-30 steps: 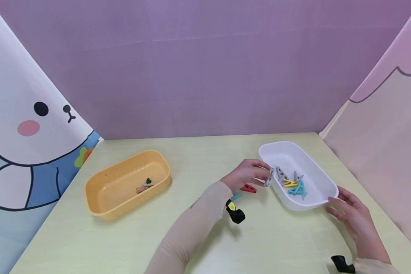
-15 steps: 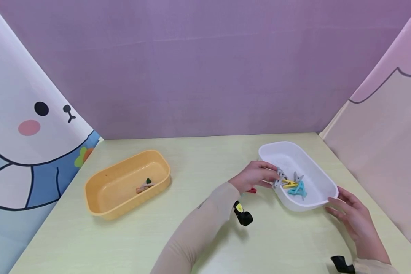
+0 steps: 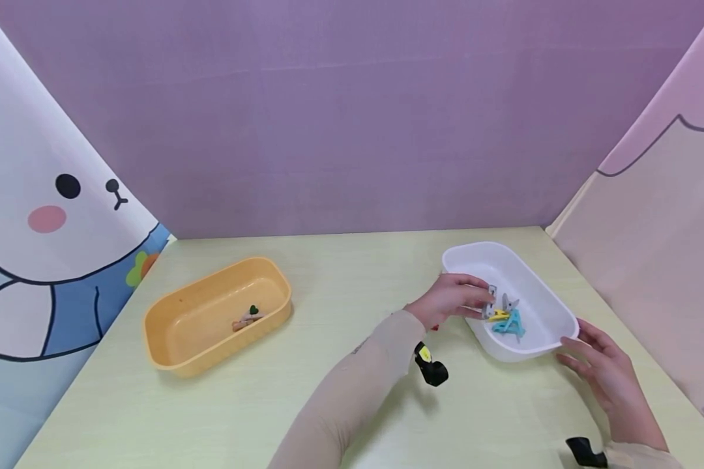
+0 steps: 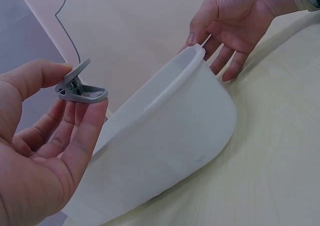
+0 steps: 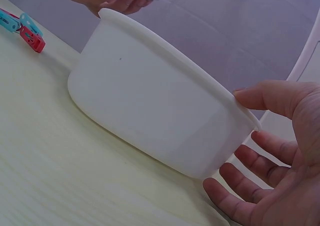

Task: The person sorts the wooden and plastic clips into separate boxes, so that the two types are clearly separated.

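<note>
My left hand [image 3: 454, 299] pinches a grey clothespin [image 4: 84, 90] between thumb and fingers, above the near left rim of a white plastic basin [image 3: 484, 260]. Inside the basin lie a yellow clothespin [image 3: 498, 315], a blue clothespin [image 3: 509, 324] and a grey one [image 3: 509, 303], partly overlapping. At the basin's near right corner, my right hand [image 3: 607, 368] grips the rim, thumb on the edge and fingers around the outside. Red and blue clothespins [image 5: 31, 36] lie on the table left of the basin, mostly hidden by my left hand in the head view.
A yellow-orange basin [image 3: 176, 309] stands on the left of the pale table [image 3: 328, 280], with a few small wooden-looking pieces [image 3: 246, 320] and a dark green bit in it. A purple cloth wall [image 3: 352, 130] rises behind the table; printed panels flank both sides.
My left hand has moved right with the grey clothespin, from outside the white basin to over its rim. It now covers more of the red clothespin. My right hand stays put.
</note>
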Action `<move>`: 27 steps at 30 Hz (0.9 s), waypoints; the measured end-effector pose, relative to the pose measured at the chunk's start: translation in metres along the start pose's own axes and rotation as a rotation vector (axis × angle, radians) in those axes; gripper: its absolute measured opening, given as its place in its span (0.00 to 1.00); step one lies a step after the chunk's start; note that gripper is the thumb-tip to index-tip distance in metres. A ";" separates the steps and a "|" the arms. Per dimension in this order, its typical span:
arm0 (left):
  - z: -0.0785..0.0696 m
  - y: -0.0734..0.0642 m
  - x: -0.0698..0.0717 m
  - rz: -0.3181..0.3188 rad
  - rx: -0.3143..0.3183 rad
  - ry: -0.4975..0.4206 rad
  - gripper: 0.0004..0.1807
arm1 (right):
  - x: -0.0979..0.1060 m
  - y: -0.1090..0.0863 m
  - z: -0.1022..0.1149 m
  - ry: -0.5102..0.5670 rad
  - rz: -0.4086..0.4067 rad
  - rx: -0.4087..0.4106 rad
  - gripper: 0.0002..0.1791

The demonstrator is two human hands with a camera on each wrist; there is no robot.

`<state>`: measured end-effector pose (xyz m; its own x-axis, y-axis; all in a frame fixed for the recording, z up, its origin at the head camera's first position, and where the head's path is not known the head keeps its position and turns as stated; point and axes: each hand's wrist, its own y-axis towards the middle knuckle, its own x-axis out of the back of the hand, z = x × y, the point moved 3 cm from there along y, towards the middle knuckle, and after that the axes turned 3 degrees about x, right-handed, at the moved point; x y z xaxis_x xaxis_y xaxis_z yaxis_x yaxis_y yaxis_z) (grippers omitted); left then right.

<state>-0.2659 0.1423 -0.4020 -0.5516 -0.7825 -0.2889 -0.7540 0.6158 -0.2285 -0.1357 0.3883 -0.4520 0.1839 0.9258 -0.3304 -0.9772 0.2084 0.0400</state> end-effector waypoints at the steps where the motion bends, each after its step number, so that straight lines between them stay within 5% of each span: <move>1: 0.000 0.001 -0.002 -0.004 0.002 -0.002 0.05 | 0.000 0.000 0.000 -0.001 -0.001 -0.001 0.22; 21: 0.003 0.010 -0.035 -0.123 0.045 0.164 0.07 | -0.006 -0.004 0.003 0.019 -0.003 -0.002 0.23; 27: 0.002 0.012 -0.037 -0.138 0.082 0.295 0.05 | -0.006 -0.005 0.004 0.015 -0.003 -0.008 0.23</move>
<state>-0.2537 0.1785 -0.3959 -0.5347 -0.8446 0.0290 -0.8044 0.4981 -0.3239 -0.1316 0.3829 -0.4463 0.1851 0.9203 -0.3447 -0.9775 0.2085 0.0316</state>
